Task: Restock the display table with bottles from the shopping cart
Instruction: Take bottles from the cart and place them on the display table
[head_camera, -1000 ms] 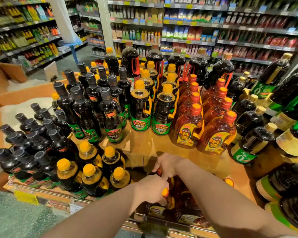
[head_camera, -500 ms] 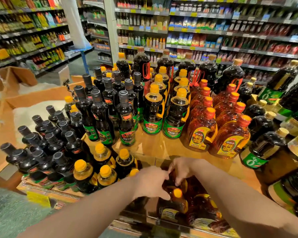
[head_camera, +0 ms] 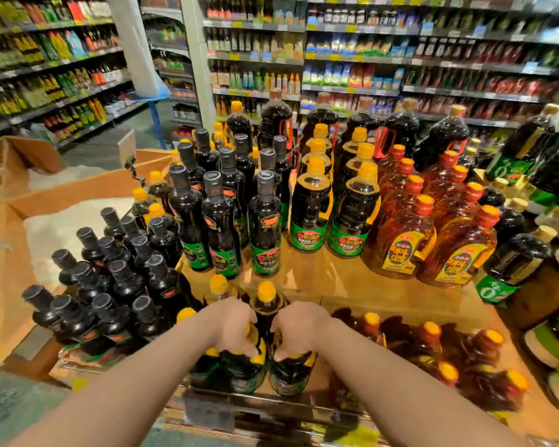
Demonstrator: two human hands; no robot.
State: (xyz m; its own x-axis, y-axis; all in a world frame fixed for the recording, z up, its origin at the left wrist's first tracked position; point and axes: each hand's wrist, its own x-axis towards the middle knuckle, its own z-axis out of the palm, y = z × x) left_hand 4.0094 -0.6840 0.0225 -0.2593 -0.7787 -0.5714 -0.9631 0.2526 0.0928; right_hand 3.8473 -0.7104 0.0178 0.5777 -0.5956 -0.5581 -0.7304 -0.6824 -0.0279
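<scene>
My left hand (head_camera: 236, 330) and right hand (head_camera: 299, 330) each grip a dark bottle (head_camera: 246, 366) at the shoulder, front edge of the counter (head_camera: 336, 279). Full, probably heavy and slick; I'd hold the shoulders, not the caps

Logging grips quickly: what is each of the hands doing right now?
Left hand: grips a dark yellow-capped bottle.
Right hand: grips the neighbouring dark bottle.
</scene>
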